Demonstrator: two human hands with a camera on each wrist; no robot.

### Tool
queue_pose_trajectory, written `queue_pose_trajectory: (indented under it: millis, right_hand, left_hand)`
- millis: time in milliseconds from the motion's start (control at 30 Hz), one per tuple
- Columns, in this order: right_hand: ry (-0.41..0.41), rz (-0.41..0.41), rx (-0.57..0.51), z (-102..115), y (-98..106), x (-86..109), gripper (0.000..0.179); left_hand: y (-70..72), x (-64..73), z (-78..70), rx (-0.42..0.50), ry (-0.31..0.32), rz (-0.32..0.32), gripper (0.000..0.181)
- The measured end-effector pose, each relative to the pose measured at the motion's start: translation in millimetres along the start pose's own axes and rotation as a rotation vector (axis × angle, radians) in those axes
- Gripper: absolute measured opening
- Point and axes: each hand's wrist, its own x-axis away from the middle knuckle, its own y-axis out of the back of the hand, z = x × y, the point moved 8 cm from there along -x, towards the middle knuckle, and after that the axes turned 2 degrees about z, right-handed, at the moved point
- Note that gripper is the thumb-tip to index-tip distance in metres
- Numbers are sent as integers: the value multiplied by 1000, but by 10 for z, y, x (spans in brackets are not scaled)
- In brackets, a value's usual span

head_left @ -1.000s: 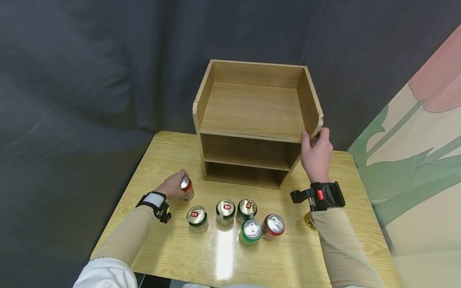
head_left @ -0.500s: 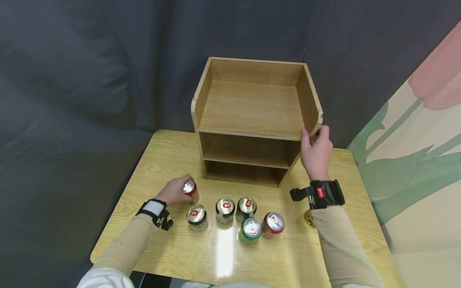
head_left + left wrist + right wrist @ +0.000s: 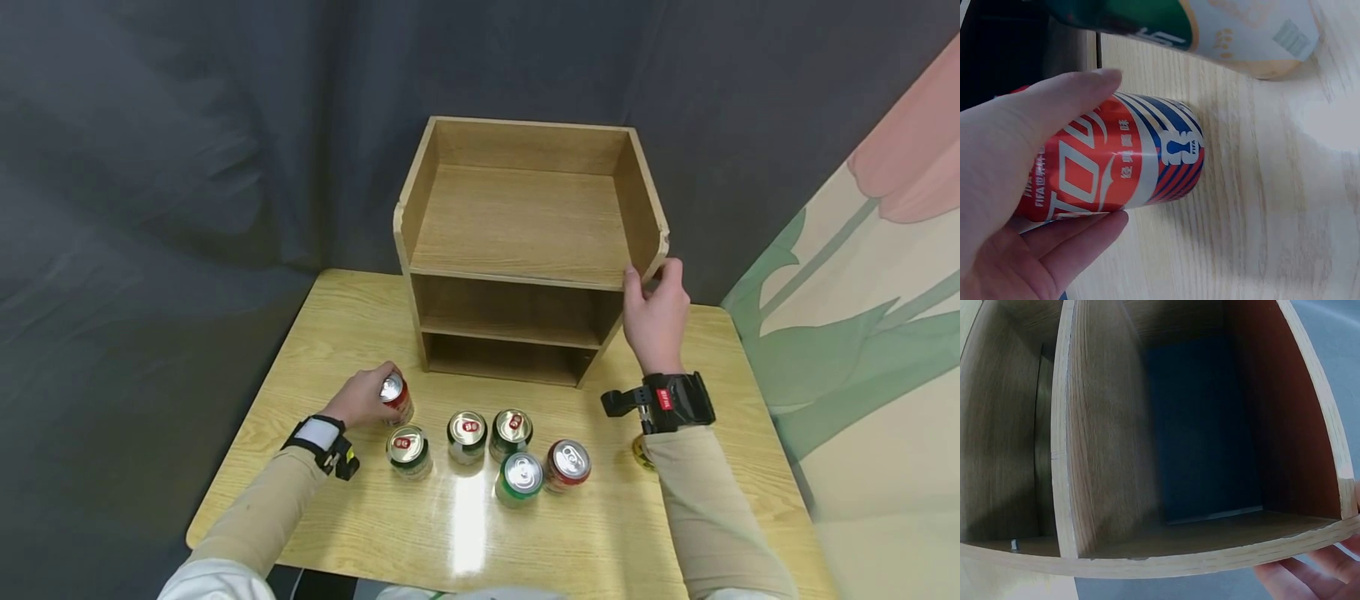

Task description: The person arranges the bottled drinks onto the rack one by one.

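My left hand (image 3: 365,397) grips a red soda can (image 3: 1107,159) with blue and white stripes at its base, thumb on one side and fingers on the other. The can stands on the table, left of the other cans. Beside it is a green-and-white can (image 3: 408,452), whose side also shows in the left wrist view. My right hand (image 3: 657,318) holds the front right edge of the wooden shelf unit (image 3: 525,282), thumb at the top board's front and fingers round the side panel (image 3: 1222,555). The shelf's compartments hold nothing that shows.
Two more green-topped cans (image 3: 467,437), a bright green can (image 3: 519,479) and another red can (image 3: 567,465) stand in the middle of the table (image 3: 360,517). A gold can (image 3: 642,451) is partly hidden by the right forearm. Dark curtain (image 3: 187,208) hangs behind.
My left hand has moved slightly to the right with the red can, then stays nearly still. The right hand keeps its hold on the shelf. The head view shifts a little.
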Motion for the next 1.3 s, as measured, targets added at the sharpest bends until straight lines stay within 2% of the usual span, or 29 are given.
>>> queue_pose_trajectory:
  millis: [167, 300, 400, 533, 733, 933, 1100, 1300]
  right_hand:
    - [-1, 0, -6, 16, -11, 3, 42]
    - [-2, 5, -9, 27, -20, 12, 42]
    - [3, -4, -5, 30, -11, 7, 41]
    - [9, -20, 5, 34, 9, -4, 40]
    - [-4, -12, 11, 24, 11, -4, 40]
    - [-16, -8, 21, 14, 9, -5, 42]
    - [-20, -2, 3, 6, 9, -7, 41]
    - [-13, -3, 2, -2, 15, 1, 41]
  left_hand:
    - [21, 9, -3, -2, 24, 11, 74]
    - [53, 21, -10, -6, 48, 20, 75]
    - [107, 6, -47, -9, 36, 16, 71]
    - [250, -25, -162, -10, 14, 12, 68]
    - [531, -51, -434, -44, 7, 23, 67]
    - [787, -47, -744, -63, -40, -13, 64]
    - [944, -30, -1028, -86, -104, -46, 62]
    - [1142, 33, -1388, -104, -215, -96, 57]
